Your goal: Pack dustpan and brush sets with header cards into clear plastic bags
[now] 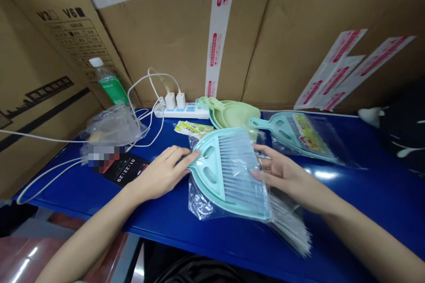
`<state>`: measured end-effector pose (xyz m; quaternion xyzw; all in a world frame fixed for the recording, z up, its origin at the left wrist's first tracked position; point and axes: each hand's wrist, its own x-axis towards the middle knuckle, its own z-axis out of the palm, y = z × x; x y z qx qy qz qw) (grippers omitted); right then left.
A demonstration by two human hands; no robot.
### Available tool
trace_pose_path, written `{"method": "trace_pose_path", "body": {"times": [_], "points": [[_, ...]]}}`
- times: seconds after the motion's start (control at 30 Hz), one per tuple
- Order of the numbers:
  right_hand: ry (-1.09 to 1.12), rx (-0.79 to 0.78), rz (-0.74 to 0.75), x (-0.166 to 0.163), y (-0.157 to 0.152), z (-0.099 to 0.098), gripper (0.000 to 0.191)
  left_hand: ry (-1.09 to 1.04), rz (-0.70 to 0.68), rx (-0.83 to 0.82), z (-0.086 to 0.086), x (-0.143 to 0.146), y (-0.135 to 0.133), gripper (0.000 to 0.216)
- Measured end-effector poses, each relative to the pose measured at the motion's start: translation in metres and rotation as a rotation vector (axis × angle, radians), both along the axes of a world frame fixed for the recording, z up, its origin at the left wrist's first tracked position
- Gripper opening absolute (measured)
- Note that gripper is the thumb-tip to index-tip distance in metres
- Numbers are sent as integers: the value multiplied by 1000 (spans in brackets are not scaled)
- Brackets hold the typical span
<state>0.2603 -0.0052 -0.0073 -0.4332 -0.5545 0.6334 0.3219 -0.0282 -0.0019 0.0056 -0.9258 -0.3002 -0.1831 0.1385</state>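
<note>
A light-blue dustpan with a matching hand brush laid on it is held above the blue table, partly inside a clear plastic bag. My left hand is closed on the handle end at the left. My right hand grips the bristle side, its thumb and fingers on either edge of the set. Pale bristles hang below at the right. Another bagged light-blue dustpan and brush set lies behind my right hand. Green dustpans lie further back, overlapping.
On the blue table are a power strip with white chargers and cables, a phone showing a timer, crumpled clear plastic and yellow-green labels. A bottle stands at the left. Large cardboard boxes form the back.
</note>
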Motion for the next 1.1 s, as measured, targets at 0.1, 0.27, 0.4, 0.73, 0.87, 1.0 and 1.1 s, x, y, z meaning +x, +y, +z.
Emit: {"method": "trace_pose_path", "body": {"times": [0.1,0.27,0.4,0.73,0.87,1.0,1.1], "points": [[44,-25,-36,-1,-4,2,86,-94,-18,133,1,3,-4,27],[72,-70,-49,-4,-7,2,85,-30,-200,321,3,8,-16,27],[37,-31,-67,-3,-5,1,87,31,-201,395,11,1,-20,28],[-7,11,-143,1,-4,8,86,-177,756,256,37,-90,-33,46],[20,9,-108,-3,-6,6,86,-45,930,-88,42,-123,-16,39],[37,22,-93,-5,-7,7,86,-3,762,-396,38,-142,-2,49],[24,30,-85,-4,-6,7,86,-1,805,-394,43,-146,8,67]]}}
